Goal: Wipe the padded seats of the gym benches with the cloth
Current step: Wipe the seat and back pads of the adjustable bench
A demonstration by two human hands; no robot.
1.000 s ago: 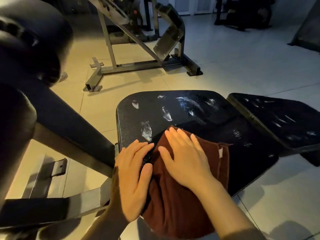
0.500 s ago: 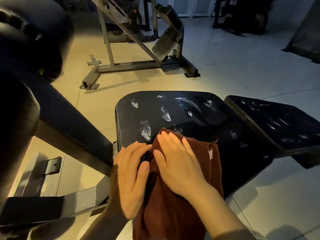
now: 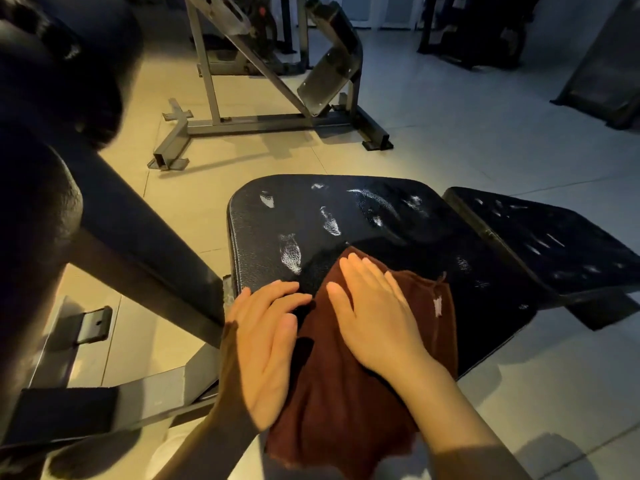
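Observation:
A dark red-brown cloth [image 3: 346, 403] lies over the near edge of a black padded bench seat [image 3: 346, 209] and hangs down toward me. My right hand [image 3: 377, 317] presses flat on the cloth, fingers straight and pointing up-left. My left hand [image 3: 266, 348] rests flat on the seat's near-left corner, its thumb side touching the cloth's left edge. The seat's vinyl shows several pale worn patches beyond the cloth. A second black pad [image 3: 550, 244] adjoins the seat on the right.
A thick dark padded arm and roller [image 3: 104, 202] of the machine fill the left side. A grey steel frame with an angled pad [image 3: 270, 119] stands on the tiled floor behind the seat. More dark equipment [image 3: 471, 32] sits far back.
My right hand slid the cloth leftward on the seat, then slightly forward again. My left hand stayed at the near-left corner.

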